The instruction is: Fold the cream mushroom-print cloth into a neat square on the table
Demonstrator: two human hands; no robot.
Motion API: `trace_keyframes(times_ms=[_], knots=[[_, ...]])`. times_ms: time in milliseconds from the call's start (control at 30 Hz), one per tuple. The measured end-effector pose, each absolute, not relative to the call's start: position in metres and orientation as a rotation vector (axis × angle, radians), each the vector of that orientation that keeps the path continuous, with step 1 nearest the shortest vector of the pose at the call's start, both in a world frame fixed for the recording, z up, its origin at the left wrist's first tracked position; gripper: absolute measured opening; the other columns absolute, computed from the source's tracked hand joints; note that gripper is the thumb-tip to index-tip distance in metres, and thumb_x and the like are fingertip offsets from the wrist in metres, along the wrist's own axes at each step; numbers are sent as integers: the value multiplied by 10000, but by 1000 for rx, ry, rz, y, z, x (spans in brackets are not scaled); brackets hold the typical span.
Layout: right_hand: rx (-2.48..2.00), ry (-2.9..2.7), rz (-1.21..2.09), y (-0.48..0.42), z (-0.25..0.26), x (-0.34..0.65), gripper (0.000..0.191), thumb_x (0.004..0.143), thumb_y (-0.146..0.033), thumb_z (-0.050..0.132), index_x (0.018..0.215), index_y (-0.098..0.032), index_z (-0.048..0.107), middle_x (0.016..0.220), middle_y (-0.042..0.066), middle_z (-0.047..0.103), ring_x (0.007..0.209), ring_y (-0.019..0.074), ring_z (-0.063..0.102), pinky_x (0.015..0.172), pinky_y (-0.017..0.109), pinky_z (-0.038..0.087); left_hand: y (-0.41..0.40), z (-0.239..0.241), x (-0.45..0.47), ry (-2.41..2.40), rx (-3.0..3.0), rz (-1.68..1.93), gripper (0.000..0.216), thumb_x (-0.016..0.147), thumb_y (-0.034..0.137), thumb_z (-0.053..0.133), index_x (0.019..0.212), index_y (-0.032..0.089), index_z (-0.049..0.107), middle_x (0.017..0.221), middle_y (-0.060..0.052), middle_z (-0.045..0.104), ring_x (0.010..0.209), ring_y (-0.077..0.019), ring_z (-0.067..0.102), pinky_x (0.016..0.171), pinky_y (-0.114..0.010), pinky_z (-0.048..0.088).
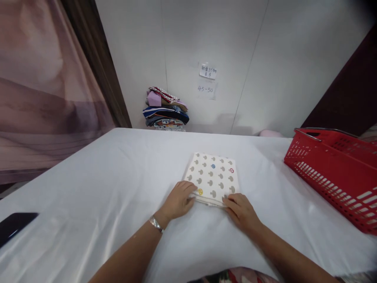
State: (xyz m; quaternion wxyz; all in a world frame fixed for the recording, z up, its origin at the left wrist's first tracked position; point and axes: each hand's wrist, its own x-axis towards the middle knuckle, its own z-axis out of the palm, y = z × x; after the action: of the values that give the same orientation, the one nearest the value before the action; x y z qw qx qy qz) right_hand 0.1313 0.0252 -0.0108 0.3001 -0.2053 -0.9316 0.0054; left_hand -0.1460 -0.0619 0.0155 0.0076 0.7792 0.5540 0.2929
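A folded white cloth (216, 179) printed with grey mushrooms, plus single blue, red and yellow ones, lies flat on the white-covered table (141, 157). My left hand (179, 199), with a silvery bracelet at the wrist, pinches the cloth's near left corner between thumb and fingers. At the near right corner, my right hand (240, 210) grips the edge in the same way, its thumb below and fingers on top. Several fabric layers show along the near edge between the hands.
A red plastic basket (332, 165) with a metal handle stands at the right. Behind the table's far edge rises a stack of folded fabrics (166, 110). A dark flat object (16, 226) lies at the left edge. Paper notes (207, 80) hang on the wall.
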Motion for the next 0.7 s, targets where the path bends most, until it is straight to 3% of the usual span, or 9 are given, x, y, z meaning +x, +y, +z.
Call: trace_keyframes(times_ms=[100, 233, 533, 700], knots=[[-518, -2446, -4, 26, -11, 131, 254, 894, -170, 460, 1107, -238, 581, 993, 91, 602, 896, 217, 553, 741, 378, 460, -63, 15, -146, 1728, 2416, 922, 324, 824, 232, 539, 1147, 233, 514, 1077, -52, 580, 1001, -213, 503, 885, -386, 390], [-490, -2387, -29, 31, -6, 132, 232, 885, -141, 481, 1054, -225, 616, 931, 78, 629, 846, 197, 566, 706, 341, 458, -57, 10, -143, 1758, 2425, 890, 156, 880, 210, 475, 997, 222, 578, 964, -33, 594, 925, -181, 512, 835, -349, 399], [-594, -2550, 26, 27, 3, 133, 202, 896, -180, 457, 966, -216, 643, 942, 75, 630, 846, 199, 551, 704, 340, 440, -54, 7, -140, 1796, 2449, 894, 153, 864, 177, 488, 964, 213, 597, 957, -39, 604, 939, -186, 516, 837, -356, 400], [-592, -2594, 6, 21, 6, 129, 285, 880, -259, 504, 1150, -198, 570, 1168, 120, 584, 1050, 246, 531, 823, 399, 432, -57, 10, -141, 1755, 2441, 944, 204, 821, 236, 570, 1025, 224, 581, 1088, -48, 587, 1052, -200, 502, 931, -383, 380]])
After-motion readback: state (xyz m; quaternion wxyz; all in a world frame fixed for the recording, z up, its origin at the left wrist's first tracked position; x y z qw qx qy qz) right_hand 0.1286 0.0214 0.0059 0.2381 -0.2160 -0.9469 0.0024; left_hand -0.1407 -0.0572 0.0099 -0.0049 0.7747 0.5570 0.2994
